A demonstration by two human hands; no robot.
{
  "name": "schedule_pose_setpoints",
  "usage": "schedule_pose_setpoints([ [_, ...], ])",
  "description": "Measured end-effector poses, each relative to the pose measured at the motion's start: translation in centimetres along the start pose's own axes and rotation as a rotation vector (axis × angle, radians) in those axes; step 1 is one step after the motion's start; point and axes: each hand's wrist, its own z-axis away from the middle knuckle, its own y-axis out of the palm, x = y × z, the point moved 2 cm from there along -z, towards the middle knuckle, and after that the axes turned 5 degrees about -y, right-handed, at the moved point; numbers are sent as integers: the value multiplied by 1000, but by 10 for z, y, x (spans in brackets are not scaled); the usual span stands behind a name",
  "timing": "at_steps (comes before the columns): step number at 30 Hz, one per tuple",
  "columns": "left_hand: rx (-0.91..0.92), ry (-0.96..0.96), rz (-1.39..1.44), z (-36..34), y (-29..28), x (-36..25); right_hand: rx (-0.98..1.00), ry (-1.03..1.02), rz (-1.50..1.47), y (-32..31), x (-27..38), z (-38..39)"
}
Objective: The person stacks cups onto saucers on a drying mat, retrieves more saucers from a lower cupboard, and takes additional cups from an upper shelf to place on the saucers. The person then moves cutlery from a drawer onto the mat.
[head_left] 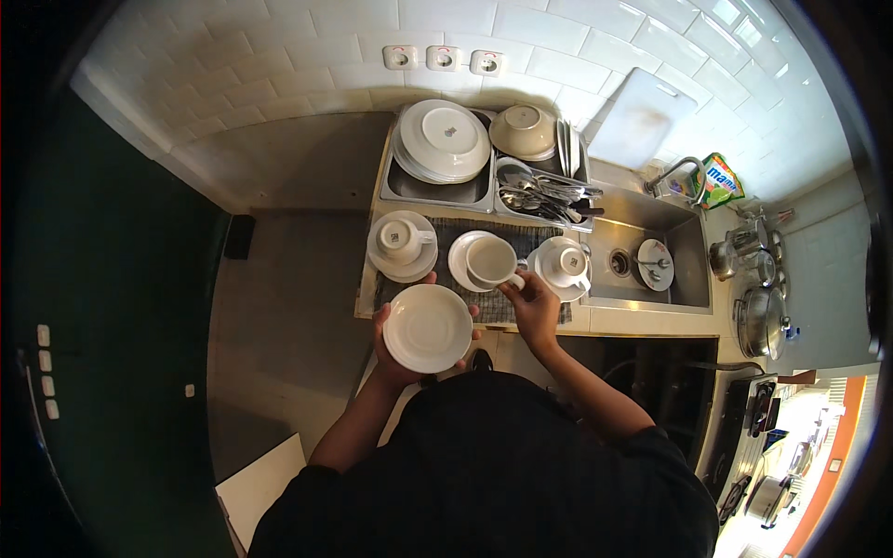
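Legible print: big bold lettering on the front of the green pouch [722, 182], back right. Small dark stamps on the undersides of the top plate [428, 139], left upturned cup [400, 245] and right upturned cup [564, 268]: too small to read.

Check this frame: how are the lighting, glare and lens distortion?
Head view: the white wall tiles curve with the fisheye, with bright reflections at upper right; head view: light blows out beside the stove, while the green panel at left is dim; head view: the saucer in the left hand looks fairly sharp.
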Motion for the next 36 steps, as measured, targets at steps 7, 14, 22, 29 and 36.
schedule_pose_setpoints([
  [7,-5,-5,-36,5,-2,2,-83,25,63,34,-59,-1],
  [14,-22,12,-21,17,-10,2,-102,48,134,43,-72,-4],
  [22,-82,24,-13,17,0,3,-127,11,45,48,-82,-4],
  [29,-102,14,11,12,0,5,-162,-21,55,50,-84,-3],
  [36,-84,6,27,7,-1,6,-131,-15,173,47,-79,-1],
])
